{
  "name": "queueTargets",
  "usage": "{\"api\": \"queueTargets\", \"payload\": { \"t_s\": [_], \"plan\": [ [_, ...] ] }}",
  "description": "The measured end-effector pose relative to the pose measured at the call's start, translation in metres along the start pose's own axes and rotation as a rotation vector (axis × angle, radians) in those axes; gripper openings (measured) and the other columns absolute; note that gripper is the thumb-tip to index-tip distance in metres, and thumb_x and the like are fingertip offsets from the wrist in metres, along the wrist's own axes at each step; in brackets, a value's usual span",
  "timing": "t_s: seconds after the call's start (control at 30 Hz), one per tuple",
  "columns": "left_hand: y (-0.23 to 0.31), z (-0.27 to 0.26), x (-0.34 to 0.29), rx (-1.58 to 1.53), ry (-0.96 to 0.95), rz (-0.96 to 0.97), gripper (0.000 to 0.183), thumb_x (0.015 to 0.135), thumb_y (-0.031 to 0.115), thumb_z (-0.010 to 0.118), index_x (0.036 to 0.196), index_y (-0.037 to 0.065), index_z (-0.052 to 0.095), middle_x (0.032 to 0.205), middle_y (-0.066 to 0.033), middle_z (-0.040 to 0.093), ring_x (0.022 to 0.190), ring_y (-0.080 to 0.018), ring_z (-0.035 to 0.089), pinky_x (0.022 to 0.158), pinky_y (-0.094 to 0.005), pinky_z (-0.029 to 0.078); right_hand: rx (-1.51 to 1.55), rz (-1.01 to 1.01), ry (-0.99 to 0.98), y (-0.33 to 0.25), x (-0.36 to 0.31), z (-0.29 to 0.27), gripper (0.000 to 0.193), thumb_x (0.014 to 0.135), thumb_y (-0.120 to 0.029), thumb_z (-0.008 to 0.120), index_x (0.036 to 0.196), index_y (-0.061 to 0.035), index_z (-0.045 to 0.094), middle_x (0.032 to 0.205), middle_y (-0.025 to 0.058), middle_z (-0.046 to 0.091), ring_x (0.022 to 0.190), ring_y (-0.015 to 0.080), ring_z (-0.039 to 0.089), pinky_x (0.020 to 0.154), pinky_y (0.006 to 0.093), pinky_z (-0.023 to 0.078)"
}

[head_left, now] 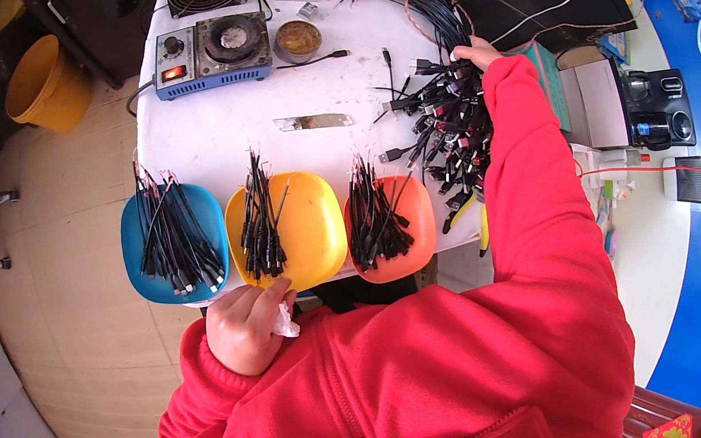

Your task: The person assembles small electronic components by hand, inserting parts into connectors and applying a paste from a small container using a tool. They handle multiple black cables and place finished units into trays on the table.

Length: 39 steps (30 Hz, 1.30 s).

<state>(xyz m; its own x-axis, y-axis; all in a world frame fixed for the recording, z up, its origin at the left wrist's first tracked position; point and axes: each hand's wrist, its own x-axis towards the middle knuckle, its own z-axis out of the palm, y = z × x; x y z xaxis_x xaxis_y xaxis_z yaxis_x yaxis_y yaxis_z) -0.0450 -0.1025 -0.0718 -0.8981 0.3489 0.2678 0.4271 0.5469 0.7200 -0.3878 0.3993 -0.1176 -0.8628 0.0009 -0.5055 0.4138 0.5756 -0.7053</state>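
Observation:
My left hand is closed on a crumpled white tissue, with its fingertips at the near rim of the yellow tray. Short black cables with plug ends lie in that tray's left part. More cables fill the blue tray to its left, and others lie in the orange tray to its right. At the far right of the table, my right hand grips a large bundle of black USB cables; some of its fingers are hidden. The bundle's stripped wire ends point away from me.
A blue-and-grey heating unit with a lit red switch stands at the back left, beside a small bowl of brownish paste. A loose cable and a metal strip lie mid-table. Yellow-handled pliers rest near the right edge.

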Motion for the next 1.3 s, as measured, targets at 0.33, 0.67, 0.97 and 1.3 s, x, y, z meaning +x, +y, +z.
{"api": "queueTargets", "payload": {
  "t_s": [0.33, 0.67, 0.97, 1.3],
  "plan": [
    [0.009, 0.001, 0.003, -0.003, 0.002, 0.013, 0.022, 0.073, 0.004, 0.075, 0.092, -0.001, 0.065, 0.064, -0.0106, 0.062, 0.055, -0.0265, 0.063, 0.051, -0.0343, 0.049, -0.686, 0.031, 0.416, -0.035, 0.0, 0.066, 0.067, 0.068, -0.03, 0.071, 0.119, 0.011, 0.053, 0.112, 0.0261, 0.063, 0.105, 0.0359, 0.062, 0.092, 0.0383, 0.047],
    [0.013, -0.005, 0.001, -0.032, 0.055, 0.023, 0.021, 0.074, 0.005, 0.077, 0.09, -0.002, 0.065, 0.069, -0.0127, 0.064, 0.056, -0.0273, 0.063, 0.051, -0.0344, 0.05, -0.872, 0.093, 0.421, -0.06, -0.023, 0.097, 0.099, 0.079, -0.054, 0.067, 0.137, 0.014, 0.026, 0.122, 0.0335, 0.056, 0.115, 0.0435, 0.057, 0.1, 0.0427, 0.044],
    [-0.001, -0.038, -0.015, -0.074, 0.361, -0.206, 0.019, 0.076, -0.004, 0.07, 0.094, 0.001, 0.068, 0.079, -0.0127, 0.069, 0.063, -0.0258, 0.065, 0.06, -0.0332, 0.052, -0.755, -0.744, 0.162, -0.119, -0.065, 0.157, 0.079, 0.079, -0.024, 0.071, 0.14, 0.0083, 0.033, 0.133, 0.0306, 0.048, 0.127, 0.0409, 0.045, 0.109, 0.0392, 0.035],
    [-0.083, -0.083, -0.044, -0.055, 0.412, -0.769, 0.023, 0.09, 0.018, 0.063, 0.097, -0.003, 0.067, 0.062, -0.0097, 0.06, 0.058, -0.0135, 0.058, 0.055, -0.0288, 0.046, -0.717, -0.825, -0.041, -0.159, -0.121, 0.196, 0.047, 0.084, -0.015, 0.065, 0.127, 0.0013, 0.051, 0.117, 0.0186, 0.057, 0.102, 0.0289, 0.06, 0.085, 0.0351, 0.05]
  ]
}}
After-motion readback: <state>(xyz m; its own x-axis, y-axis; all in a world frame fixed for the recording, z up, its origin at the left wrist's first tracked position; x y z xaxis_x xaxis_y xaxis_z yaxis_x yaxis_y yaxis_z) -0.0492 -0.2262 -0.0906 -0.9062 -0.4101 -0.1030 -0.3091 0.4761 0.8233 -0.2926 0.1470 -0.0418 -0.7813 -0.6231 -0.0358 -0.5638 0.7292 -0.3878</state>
